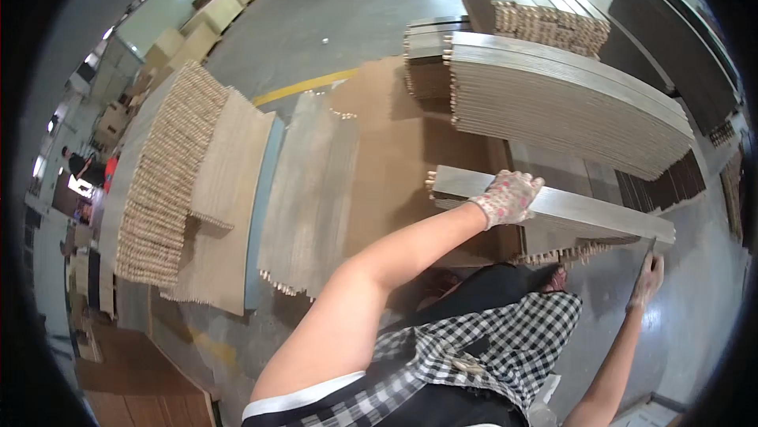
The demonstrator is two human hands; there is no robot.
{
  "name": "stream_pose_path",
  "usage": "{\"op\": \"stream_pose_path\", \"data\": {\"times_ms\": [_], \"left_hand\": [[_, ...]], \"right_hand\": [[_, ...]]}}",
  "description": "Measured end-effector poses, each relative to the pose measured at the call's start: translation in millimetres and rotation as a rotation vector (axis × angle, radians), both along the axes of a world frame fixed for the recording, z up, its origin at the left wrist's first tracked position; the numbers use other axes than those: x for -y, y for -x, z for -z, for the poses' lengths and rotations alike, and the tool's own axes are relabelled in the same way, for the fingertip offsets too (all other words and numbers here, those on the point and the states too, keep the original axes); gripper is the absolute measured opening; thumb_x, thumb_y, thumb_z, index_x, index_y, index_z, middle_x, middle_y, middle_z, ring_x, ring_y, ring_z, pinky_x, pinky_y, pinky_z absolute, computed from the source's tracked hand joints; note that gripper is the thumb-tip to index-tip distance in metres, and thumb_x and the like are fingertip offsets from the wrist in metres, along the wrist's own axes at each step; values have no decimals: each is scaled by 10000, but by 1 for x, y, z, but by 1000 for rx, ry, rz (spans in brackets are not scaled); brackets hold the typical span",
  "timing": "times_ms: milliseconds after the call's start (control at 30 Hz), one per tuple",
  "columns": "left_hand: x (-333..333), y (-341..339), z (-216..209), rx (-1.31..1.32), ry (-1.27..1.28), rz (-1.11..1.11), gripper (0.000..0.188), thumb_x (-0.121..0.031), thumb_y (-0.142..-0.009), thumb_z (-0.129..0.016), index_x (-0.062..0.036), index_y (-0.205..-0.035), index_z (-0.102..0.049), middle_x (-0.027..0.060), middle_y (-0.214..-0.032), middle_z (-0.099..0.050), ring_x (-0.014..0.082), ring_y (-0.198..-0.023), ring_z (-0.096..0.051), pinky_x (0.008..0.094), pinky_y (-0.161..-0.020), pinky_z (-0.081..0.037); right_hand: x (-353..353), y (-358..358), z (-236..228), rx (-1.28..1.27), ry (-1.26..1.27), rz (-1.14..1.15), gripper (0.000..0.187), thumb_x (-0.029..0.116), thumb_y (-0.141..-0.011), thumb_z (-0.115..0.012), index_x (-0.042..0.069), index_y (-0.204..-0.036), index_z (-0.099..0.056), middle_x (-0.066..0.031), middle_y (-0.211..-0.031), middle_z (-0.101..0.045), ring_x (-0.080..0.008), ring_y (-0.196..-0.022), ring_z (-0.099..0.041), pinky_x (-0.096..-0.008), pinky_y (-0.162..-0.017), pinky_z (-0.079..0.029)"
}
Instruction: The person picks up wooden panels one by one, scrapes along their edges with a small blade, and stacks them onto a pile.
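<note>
A long silvery block of thin metal, like a finned coil (592, 212), lies in front of me with copper-coloured tube ends at its left. My left hand (509, 198), in a pale glove with pink dots, is closed over its top edge near the middle. At the block's right end, my right hand (647, 278) grips a slim, dark, pointed tool (652, 244). The tool's tip meets the lower corner of that end. Beneath the block, a row of copper tube ends (564, 255) shows. My right fingers are partly hidden by the angle.
Taller stacks of similar coils (553, 103) stand just beyond. Flat coils (308, 190) lie on brown cardboard (387, 166) to the left, beside a large stack with copper ends (170, 182). A yellow line (304, 87) crosses the grey floor. Another person (77, 165) is far left.
</note>
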State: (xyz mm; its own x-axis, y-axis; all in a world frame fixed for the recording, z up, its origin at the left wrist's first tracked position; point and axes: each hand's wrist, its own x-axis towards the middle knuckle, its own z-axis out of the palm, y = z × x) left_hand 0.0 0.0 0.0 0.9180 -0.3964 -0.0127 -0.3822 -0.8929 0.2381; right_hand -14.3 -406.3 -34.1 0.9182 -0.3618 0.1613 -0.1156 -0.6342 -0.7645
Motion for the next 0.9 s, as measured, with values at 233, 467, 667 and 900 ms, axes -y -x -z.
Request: {"op": "stream_pose_path", "data": {"times_ms": [233,467,667,900], "left_hand": [[-3,-20,-20,359,-72,47,360,-203,-684,-685,-102,-1010,-572,96,-885,-589,273,-813,-618,391,-643,-518],[-13,12,-3,333,9,72,462,-266,-713,-719,-161,-1140,-575,78,-1089,-559,277,-1028,-538,428,-861,-437],[-11,7,13,246,117,78,692,-193,-659,-775,-142,-1281,-477,100,-1239,-514,290,-1134,-497,432,-925,-411],[-12,11,23,261,214,95,822,-168,-629,-792,-94,-1349,-401,114,-1212,-540,294,-1125,-505,436,-943,-396]], "right_hand": [[-17,85,85,170,-293,76,161,150,-911,-577,6,-975,-606,11,-853,-568,-103,-791,-490,-241,-723,-418],[-59,94,37,136,-57,106,134,151,-858,-603,21,-888,-619,-16,-740,-537,-121,-702,-494,-266,-643,-425],[-75,60,3,180,-149,28,132,127,-851,-605,26,-932,-629,-69,-761,-592,-142,-691,-554,-290,-652,-463],[-218,-15,-21,360,311,-500,98,61,-732,-595,83,-828,-601,-111,-778,-578,-302,-686,-594,-407,-602,-477]]}}
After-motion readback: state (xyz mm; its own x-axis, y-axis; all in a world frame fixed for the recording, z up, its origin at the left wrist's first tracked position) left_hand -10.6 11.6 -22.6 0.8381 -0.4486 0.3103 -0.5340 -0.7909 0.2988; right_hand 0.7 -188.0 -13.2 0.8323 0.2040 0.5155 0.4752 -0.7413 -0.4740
